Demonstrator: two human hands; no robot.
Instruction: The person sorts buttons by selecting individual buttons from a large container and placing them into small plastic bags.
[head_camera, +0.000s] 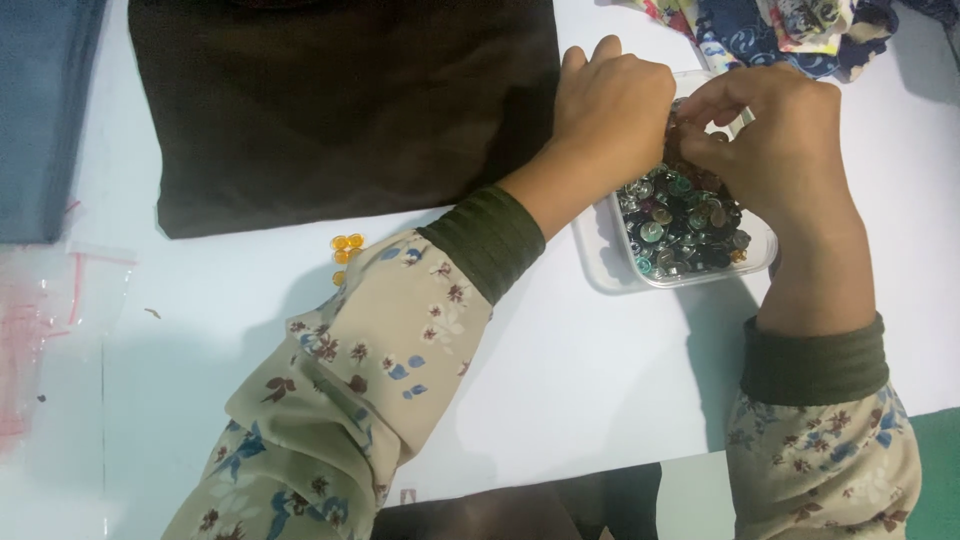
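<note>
A: What's w/ the hands?

B: Both in the upper right of the frame, over a clear, rounded-corner plastic tub (600, 262) packed w/ small round buttons (678, 222), shiny, mixed dark, silver & teal. Left hand (612, 112) is curled into a loose fist at the tub's left rim; can't tell if it grips anything. Right hand (785, 150) has fingers bent narrow, pinching in at the top of the pile; what's betw. the tips is hidden.

A: Around them?

B: Smooth white table (560, 370). Flat dark brown cloth (340, 105), matte, upper centre, just beside the left hand. A few small amber translucent beads (344, 251) left of the floral sleeve. Crumpled patterned fabric (790, 30) top right, clear plastic zip bag (45, 330) far left.
</note>
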